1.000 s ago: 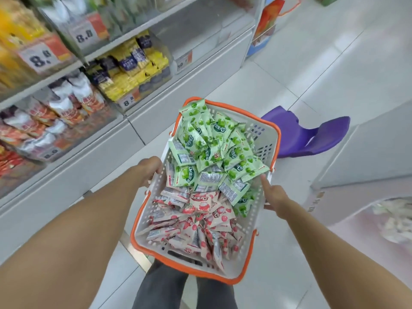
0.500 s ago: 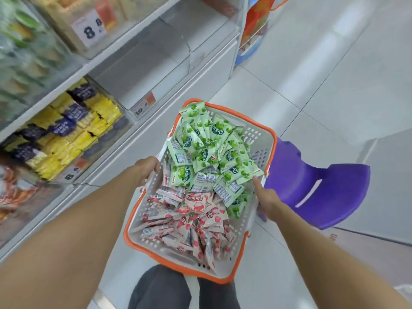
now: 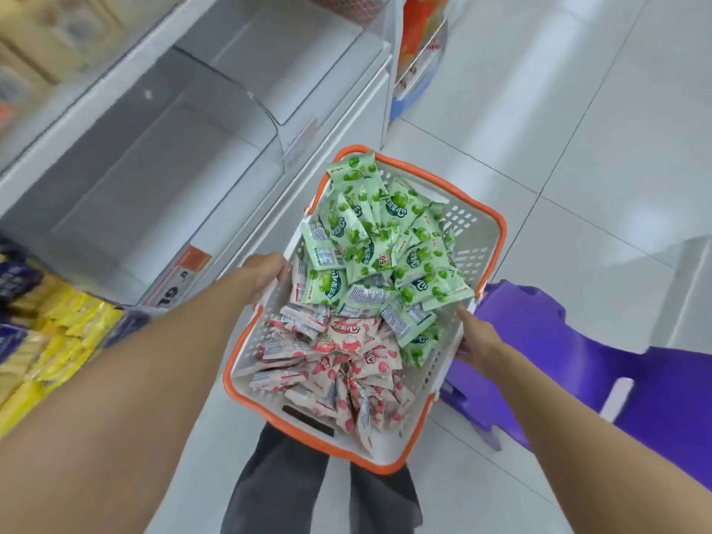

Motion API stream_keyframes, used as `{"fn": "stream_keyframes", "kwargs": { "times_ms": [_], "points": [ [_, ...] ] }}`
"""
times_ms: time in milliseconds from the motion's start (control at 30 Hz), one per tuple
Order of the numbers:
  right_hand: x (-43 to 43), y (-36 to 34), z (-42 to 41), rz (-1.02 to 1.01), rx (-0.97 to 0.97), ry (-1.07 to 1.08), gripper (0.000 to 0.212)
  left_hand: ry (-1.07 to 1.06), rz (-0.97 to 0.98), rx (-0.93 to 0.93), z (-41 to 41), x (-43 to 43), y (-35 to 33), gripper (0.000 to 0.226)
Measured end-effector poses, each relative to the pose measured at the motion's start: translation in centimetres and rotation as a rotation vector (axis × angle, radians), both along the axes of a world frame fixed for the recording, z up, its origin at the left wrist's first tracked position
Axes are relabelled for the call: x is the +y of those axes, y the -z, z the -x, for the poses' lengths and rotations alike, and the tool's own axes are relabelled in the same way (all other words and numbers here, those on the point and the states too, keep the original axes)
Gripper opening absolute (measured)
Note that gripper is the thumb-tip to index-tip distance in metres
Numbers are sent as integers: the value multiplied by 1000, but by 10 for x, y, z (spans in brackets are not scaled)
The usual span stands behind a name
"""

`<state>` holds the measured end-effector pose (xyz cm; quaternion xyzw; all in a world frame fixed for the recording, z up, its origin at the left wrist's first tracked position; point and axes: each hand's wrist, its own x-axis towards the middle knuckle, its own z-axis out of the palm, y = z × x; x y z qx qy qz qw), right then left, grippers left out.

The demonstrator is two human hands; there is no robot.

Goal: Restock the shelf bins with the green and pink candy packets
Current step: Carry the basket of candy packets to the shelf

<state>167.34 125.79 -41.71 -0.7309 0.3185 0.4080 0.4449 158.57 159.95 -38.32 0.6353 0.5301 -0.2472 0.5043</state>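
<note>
Beside the shelf bins (image 3: 173,159), left hand (image 3: 266,275) and right hand (image 3: 476,335) are gripping opposite rims of the basket (image 3: 481,210), balancing green packets (image 3: 377,244) and pink packets (image 3: 339,360) for restocking.

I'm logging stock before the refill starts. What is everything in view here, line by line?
basket: one, white with orange rim, centre, above the floor
green candy packets: a heap, too many to count, far half of the basket
pink candy packets: a heap, too many to count, near half of the basket
shelf bins: two, clear plastic, white shelf left of the basket
price label: one, orange and white, shelf edge
yellow packets: many, blurred, far left
stool: one, purple, floor at right
trousers: grey, below the basket
left hand: grips the basket's left rim
right hand: holds the basket's right side
</note>
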Motion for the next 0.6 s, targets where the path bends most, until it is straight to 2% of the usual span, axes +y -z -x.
{"fn": "stream_keyframes", "kwargs": {
  "times_ms": [67, 167, 267, 333, 400, 467, 500, 567, 600],
  "points": [
    [9, 27, -11, -8, 1, 53, 50, 35, 4, -13, -22, 9, 26, 43],
    [21, 59, -21, -18, 31, 109, 27, 61, -14, -56, -48, 16, 68, 13],
    [29, 88, -26, -57, 59, 149, 12, 84, 63, -26, -68, 26, 103, 24],
    [34, 106, -28, -92, 83, 158, 19, 83, 157, -15, -78, 26, 116, 16],
    [37, 122, -29, -122, 121, 151, 24, 75, 137, -2, -85, 25, 129, 7],
    [41, 133, -29, -124, 141, 136, 31, 42, 115, 3, -90, 26, 138, 8],
    [42, 137, -30, -115, 154, 107, 38, 25, 108, 19, -91, 28, 141, 12],
    [47, 132, -31, -85, 182, 16, 53, 7, 106, 32, -92, 24, 134, 39],
    [52, 123, -31, -55, 180, -53, 55, 23, 46, 26, -89, 18, 126, 45]
  ]
}}
